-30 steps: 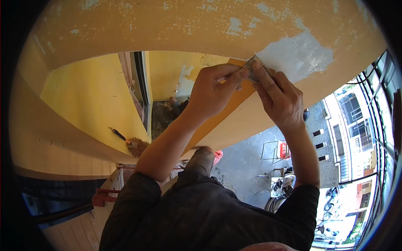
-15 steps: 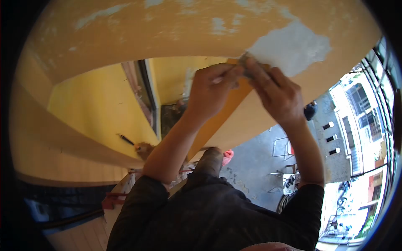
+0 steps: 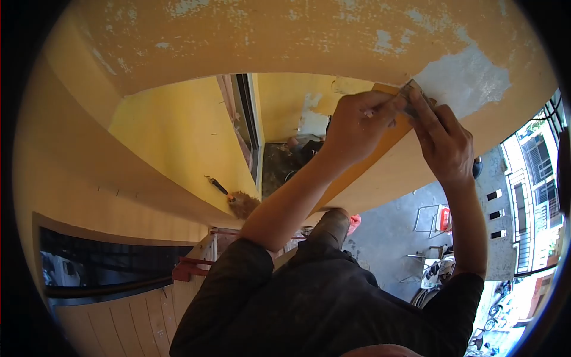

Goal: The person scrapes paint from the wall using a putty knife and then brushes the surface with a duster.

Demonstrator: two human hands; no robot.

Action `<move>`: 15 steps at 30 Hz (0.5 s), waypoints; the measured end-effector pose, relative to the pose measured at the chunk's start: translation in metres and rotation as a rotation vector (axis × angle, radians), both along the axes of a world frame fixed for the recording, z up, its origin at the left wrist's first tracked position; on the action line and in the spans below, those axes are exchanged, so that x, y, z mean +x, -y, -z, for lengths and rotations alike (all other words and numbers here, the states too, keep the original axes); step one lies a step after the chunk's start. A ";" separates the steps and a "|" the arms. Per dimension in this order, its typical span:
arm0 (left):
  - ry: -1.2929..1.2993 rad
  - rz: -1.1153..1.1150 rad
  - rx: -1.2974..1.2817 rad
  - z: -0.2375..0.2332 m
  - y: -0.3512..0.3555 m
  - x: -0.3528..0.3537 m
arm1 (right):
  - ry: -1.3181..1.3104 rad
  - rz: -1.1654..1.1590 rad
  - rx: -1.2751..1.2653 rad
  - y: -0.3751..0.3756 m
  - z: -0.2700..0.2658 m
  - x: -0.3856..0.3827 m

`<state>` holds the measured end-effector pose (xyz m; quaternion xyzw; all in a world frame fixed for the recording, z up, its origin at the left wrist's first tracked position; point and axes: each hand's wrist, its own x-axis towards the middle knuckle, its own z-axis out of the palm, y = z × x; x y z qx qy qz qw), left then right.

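Note:
A small, flat grey scraper blade (image 3: 408, 97) is held at the corner of the orange-yellow wall, beside a pale filler patch (image 3: 467, 80). My left hand (image 3: 360, 128) is closed, its thumb and fingertips pinching at the blade's left side. My right hand (image 3: 445, 140) grips the blade from the right, with fingers lying along it toward the corner. Fingers cover much of the blade, so its full shape is hidden. Both hands are raised near the lower edge of the wall surface.
A tool with a black handle (image 3: 217, 185) and a brown fluffy duster-like thing (image 3: 242, 205) lie on the yellow ledge at left. A red clamp-like bracket (image 3: 189, 269) is below. On the ground far below stand a chair with red (image 3: 444, 219) and a cluttered small table (image 3: 433, 272).
The view has shifted, so the wall, patch and both hands appear farther right. The hands keep their hold on the blade at the same corner.

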<state>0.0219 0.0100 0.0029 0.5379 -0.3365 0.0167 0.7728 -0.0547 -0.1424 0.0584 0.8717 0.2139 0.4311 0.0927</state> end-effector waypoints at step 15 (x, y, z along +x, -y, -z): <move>0.002 0.005 0.023 0.007 0.001 0.004 | -0.071 0.031 0.043 0.002 0.005 -0.002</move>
